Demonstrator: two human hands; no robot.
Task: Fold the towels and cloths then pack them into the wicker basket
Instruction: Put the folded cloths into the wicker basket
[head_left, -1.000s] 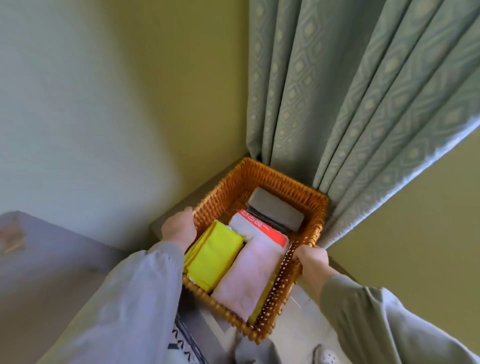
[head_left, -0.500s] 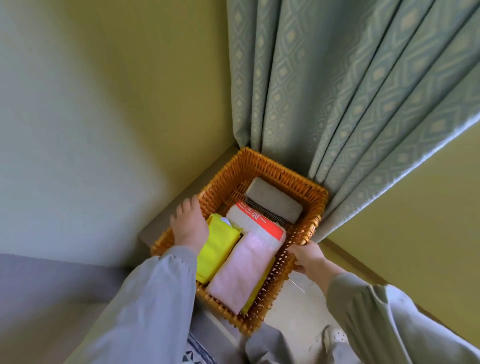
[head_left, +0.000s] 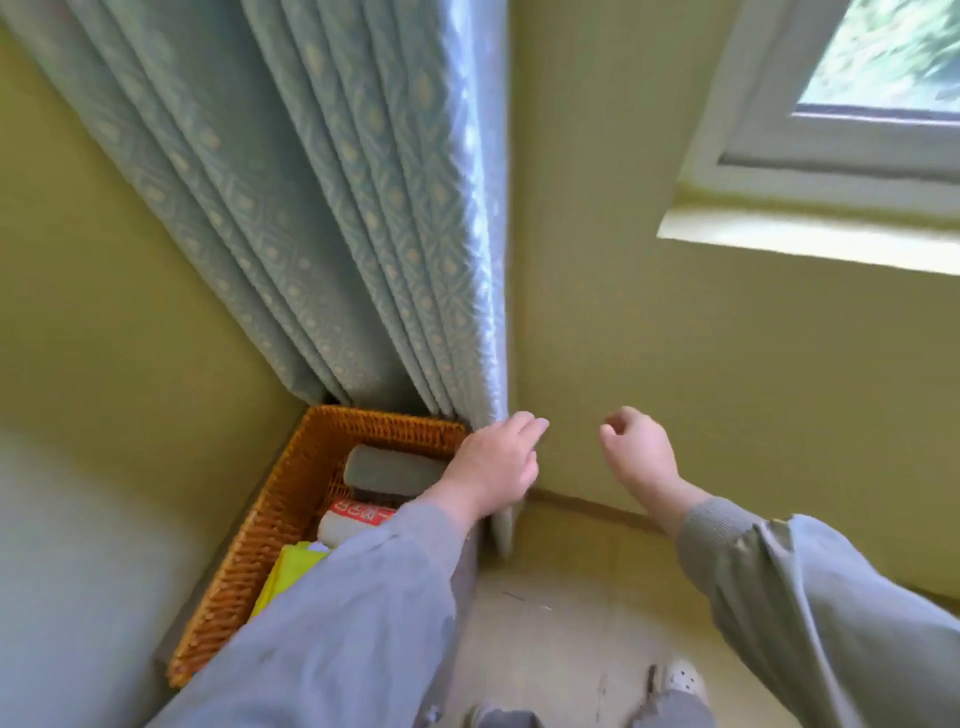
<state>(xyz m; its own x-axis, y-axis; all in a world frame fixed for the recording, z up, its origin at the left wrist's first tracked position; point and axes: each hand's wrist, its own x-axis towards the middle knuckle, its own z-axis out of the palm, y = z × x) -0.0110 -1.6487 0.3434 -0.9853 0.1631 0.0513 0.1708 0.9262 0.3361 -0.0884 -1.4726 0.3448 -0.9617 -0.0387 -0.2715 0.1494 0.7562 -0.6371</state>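
green walls (head_left: 675, 338) and curtain (head_left: 337, 208) enclose the wicker basket (head_left: 291, 499); left hand (head_left: 493, 462) spread, right hand (head_left: 639, 457) loosely curled, both empty.

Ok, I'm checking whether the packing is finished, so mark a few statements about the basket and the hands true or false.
1. Both hands grip the wicker basket. False: neither the left hand nor the right hand grips it.
2. A grey rolled towel lies in the basket. True.
3. The yellow cloth lies on the floor. False: it is in the basket.
4. The curtain hangs above the basket. True.
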